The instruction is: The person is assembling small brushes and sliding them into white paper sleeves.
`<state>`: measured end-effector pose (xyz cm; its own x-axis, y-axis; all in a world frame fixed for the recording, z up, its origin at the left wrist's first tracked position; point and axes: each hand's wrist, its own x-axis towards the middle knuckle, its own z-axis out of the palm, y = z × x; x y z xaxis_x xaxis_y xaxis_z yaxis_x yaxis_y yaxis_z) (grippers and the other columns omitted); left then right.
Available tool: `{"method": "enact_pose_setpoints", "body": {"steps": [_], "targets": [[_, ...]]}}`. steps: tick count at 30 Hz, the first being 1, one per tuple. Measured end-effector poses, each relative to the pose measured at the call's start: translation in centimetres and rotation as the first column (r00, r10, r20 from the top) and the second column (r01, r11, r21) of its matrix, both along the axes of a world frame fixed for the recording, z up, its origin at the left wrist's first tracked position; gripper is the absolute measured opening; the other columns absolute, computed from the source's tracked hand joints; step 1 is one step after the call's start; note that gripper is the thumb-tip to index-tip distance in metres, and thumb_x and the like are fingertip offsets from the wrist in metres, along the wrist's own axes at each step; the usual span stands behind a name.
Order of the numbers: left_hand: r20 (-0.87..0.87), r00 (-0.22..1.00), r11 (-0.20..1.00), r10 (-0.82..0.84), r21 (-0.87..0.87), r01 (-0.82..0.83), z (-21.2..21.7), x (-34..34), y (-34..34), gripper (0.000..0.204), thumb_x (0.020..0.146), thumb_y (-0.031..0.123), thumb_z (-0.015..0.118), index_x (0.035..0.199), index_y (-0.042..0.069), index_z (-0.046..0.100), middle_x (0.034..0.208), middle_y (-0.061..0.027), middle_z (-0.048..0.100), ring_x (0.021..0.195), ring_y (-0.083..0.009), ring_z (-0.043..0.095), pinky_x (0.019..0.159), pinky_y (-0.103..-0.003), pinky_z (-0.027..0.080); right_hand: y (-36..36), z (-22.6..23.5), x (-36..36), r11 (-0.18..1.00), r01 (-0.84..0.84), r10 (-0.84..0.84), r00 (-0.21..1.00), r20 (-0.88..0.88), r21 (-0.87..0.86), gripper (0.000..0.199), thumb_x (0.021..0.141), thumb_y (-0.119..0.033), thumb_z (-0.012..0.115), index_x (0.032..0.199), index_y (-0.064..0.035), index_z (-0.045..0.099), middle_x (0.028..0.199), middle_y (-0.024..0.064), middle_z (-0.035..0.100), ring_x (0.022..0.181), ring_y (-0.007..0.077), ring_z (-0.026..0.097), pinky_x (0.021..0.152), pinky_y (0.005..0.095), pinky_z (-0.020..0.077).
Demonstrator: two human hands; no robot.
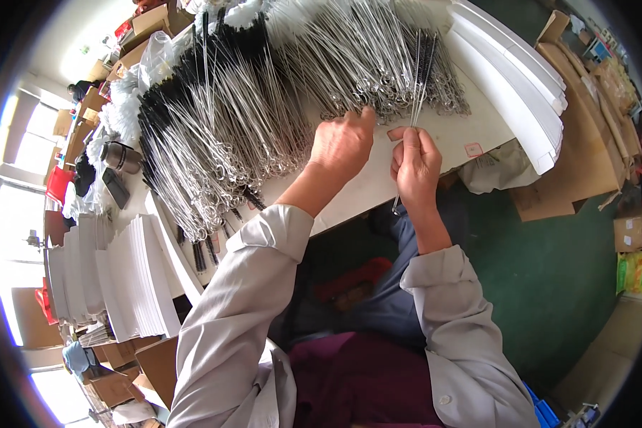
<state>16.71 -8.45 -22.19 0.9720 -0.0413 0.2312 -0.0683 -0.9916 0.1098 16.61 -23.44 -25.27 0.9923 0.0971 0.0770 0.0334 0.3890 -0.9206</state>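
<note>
At the far left, stacks of white flat cardboard sheets (132, 285) stand on edge along the white work surface (471, 128), with brown cardboard boxes (114, 371) below them. This keeps the sheets within reach but clear of the working area.

Across the middle of the surface lies a broad fanned heap of thin twisted-wire brushes with black bristle ends and looped wire handles (214, 128). The loops point toward the person, so each brush can be picked by its handle.

The left hand (342, 146) reaches forward onto the near edge of the heap. Its fingers are extended and slightly apart, with the tips resting among the handle loops (367, 114); no closed grip on any 1 brush is visible.

The right hand (415, 167) is raised just right of the left hand. Its fingers are pinched together on a small bundle of wire brushes (419, 71), held near the handle end. The bundle stands roughly upright, bristles away from the person, which keeps the stems aligned.

At the right, a second stack of white flat sheets (513, 71) lies along the surface edge, beside brown cardboard pieces (578, 128) on the green floor (549, 285).
</note>
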Motion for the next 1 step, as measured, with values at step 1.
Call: {"method": "enact_pose_setpoints", "body": {"steps": [1], "targets": [[0.015,1.0,0.998,-0.013,0.066,0.011,-0.46,0.22,0.08,0.034,0.088,0.024,0.072,0.114,0.011,0.057,0.093,-0.0147,0.073,0.084,-0.0365,0.074,0.074,-0.051,0.059,0.19,-0.04,0.23,1.0,0.0,0.0,1.0,0.0,0.008,0.029,0.112,-0.02,0.049,0.095,-0.0008,0.064,0.059,-0.0052,0.04,0.05,0.003,0.034,0.045,0.0238,0.0279]]}}
